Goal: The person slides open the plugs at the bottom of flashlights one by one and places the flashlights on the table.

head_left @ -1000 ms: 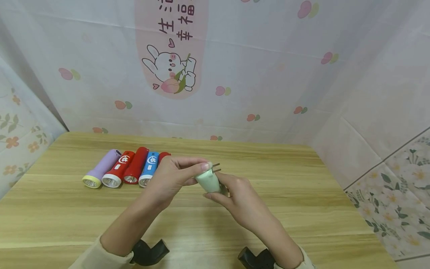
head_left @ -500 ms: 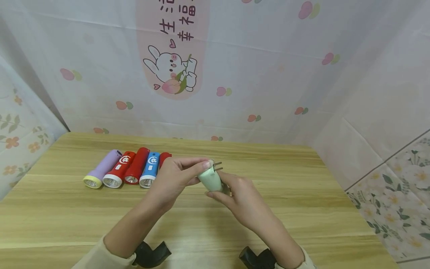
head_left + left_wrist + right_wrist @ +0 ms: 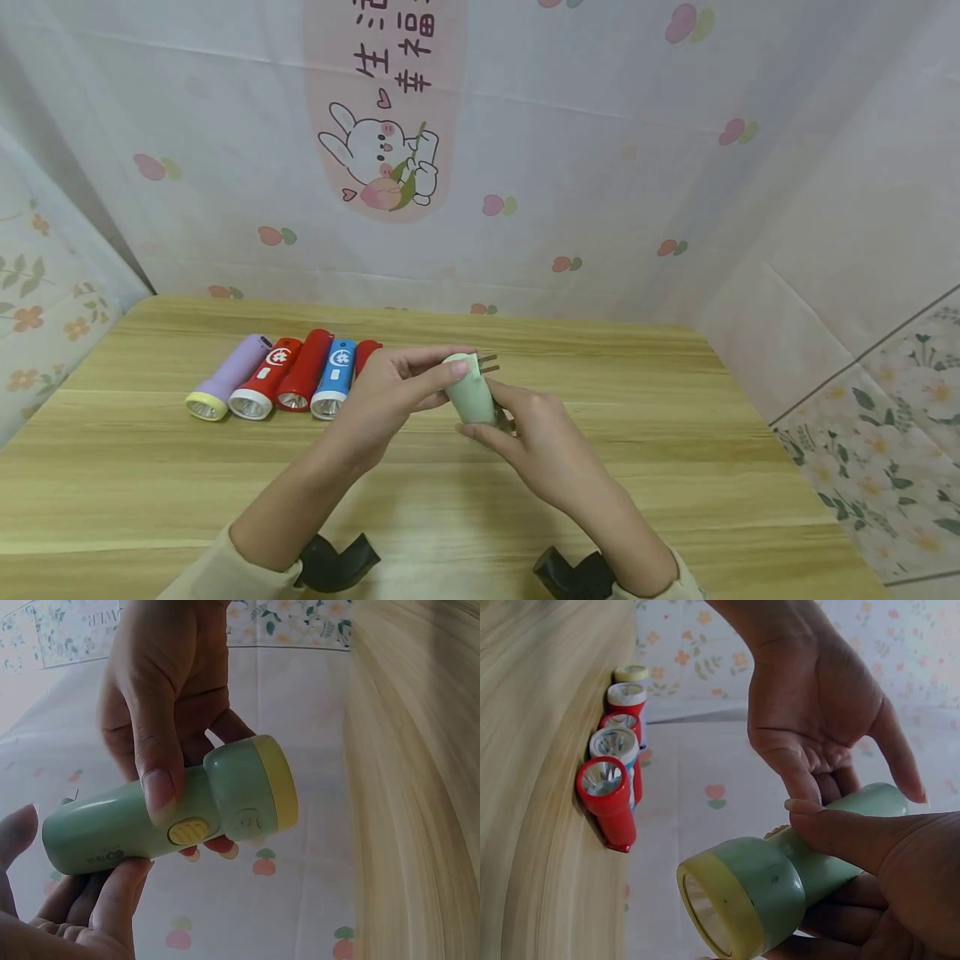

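A pale green flashlight is held in the air above the table by both hands, its tail raised. Two metal plug prongs stick out sideways at the tail. My left hand has its thumb and fingers about the tail end. My right hand grips the body close to the head, with the thumb laid along one side. The left wrist view shows the yellow ridged switch beside the right thumb. A yellow rim rings the lens in the right wrist view. The head view hides most of the flashlight's front.
Left of the hands, several flashlights lie in a row on the wooden table: purple, red with white rim, plain red, blue, and another red one partly behind my left hand. Patterned cloth hangs behind.
The green flashlight has turned slightly in the hands; its prongs sit a little higher and further right. My left thumb has slid from the tail's edge onto its side.
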### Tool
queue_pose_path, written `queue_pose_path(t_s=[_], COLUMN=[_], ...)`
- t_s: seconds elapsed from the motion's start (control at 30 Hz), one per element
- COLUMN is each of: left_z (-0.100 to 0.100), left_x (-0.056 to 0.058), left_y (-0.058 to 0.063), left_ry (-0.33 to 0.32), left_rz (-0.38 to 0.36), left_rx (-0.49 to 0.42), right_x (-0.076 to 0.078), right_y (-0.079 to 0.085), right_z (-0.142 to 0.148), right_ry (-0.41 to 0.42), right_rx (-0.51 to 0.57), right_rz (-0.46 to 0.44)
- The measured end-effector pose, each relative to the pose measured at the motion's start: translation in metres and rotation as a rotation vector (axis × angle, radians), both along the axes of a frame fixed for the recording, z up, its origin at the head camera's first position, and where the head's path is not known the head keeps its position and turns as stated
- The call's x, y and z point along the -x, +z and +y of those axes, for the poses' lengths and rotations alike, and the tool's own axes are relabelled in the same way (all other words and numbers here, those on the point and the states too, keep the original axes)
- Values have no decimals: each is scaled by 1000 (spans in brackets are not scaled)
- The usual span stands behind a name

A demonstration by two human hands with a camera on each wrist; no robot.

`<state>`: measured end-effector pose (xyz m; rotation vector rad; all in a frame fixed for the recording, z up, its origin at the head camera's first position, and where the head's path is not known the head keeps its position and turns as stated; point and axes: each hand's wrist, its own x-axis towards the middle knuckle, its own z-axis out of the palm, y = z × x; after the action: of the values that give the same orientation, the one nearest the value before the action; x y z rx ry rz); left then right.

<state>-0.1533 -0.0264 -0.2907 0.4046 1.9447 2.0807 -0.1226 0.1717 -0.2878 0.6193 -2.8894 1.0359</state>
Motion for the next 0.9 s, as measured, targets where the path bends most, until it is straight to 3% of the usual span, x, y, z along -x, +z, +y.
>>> queue_pose_path(t_s=[0.3, 0.9], left_z=[-2, 3], left_x=[1, 6], left_y=[-1, -10], left_ry=[-30, 78], left_rz=[40, 9], left_rx=[48, 55], right_x=[2, 5], right_y=[-1, -10], right_z=[-1, -5], right_ry=[-3, -40], right_rx=[40, 36], right_rz=[-67, -110])
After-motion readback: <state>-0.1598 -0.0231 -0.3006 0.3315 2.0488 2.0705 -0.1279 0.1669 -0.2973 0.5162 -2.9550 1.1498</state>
